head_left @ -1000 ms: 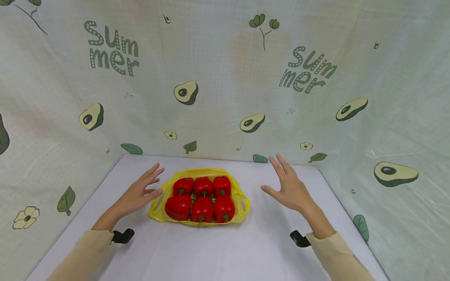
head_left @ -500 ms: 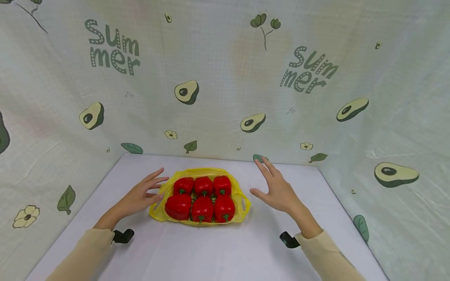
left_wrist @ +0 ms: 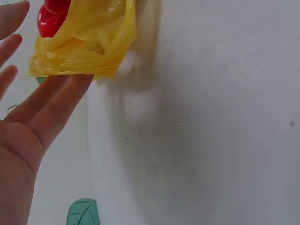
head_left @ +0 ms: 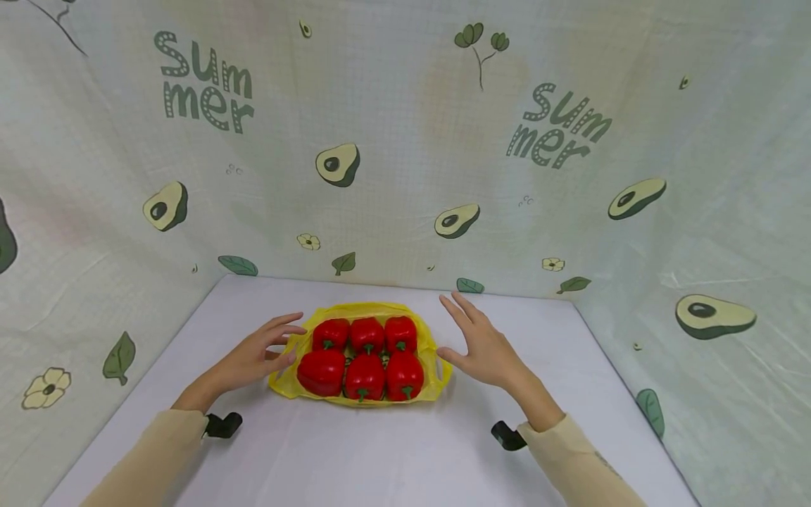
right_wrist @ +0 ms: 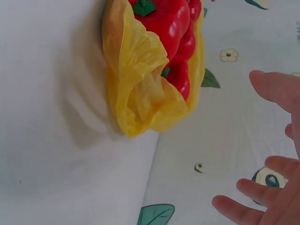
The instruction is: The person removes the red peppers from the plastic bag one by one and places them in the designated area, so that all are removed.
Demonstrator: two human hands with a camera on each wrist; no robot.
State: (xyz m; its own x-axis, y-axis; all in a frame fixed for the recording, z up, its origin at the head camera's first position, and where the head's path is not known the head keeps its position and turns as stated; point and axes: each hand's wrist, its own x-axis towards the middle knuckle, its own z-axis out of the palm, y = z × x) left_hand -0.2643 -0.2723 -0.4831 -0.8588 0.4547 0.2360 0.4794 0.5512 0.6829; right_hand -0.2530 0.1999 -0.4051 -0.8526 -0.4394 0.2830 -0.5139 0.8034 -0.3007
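A yellow plastic bag [head_left: 434,386] lies in the middle of the white table, spread open around several glossy red bell peppers [head_left: 365,380] with green stems, set in two rows. At the bag's left end is my left hand [head_left: 248,360], fingers spread and loosely bent, with the fingertips overlapping the bag's edge. In the left wrist view, two fingers of the left hand [left_wrist: 28,136] pass behind the crumpled yellow bag [left_wrist: 89,44]. My right hand [head_left: 486,352] hovers at the bag's right end, fingers extended and thumb tip by the handle loop. A gap separates the right hand [right_wrist: 281,192] from the bag [right_wrist: 140,89] in the right wrist view.
A pale curtain [head_left: 393,211] printed with avocados, leaves and lettering hangs behind the table [head_left: 380,458] and along both sides. Black cameras sit at both wrists, beside beige sleeves [head_left: 148,451].
My right hand has moved left, toward the bag's right end. The left hand has shifted slightly right and lower over the bag's left edge. The bag and bell peppers stay in place.
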